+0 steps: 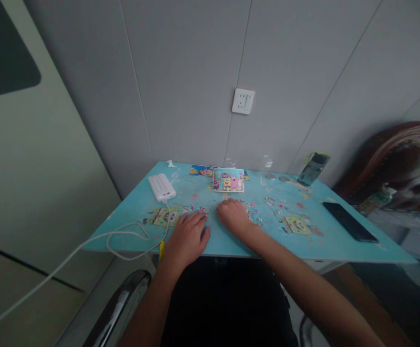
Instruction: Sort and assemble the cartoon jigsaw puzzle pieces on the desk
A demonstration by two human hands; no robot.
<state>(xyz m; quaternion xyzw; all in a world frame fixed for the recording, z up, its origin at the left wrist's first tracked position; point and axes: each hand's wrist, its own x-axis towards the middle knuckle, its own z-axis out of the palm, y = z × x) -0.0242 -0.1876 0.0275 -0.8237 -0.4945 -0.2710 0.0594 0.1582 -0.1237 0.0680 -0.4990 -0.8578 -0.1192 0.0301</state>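
My left hand (188,236) rests palm down on the light blue table (210,243), its fingers stretched out over small colourful pieces (201,209) that look like puzzle pieces. To its right, my right hand (232,215) is closed, knuckles up, on the tabletop. Its fingertips are hidden, so whatever it may hold does not show. More small coloured pieces (253,213) lie scattered just right of that hand. Beyond both hands stands or lies a cartoon picture card (227,180), with a blue printed sheet (203,170) partly behind it.
At the left a white power bank (161,187) trails a white cable (130,232) over the table's front edge. A dark tablet-like device (349,221) lies at the right. A grey bottle (313,169) stands at the back right, near the wall (195,96).
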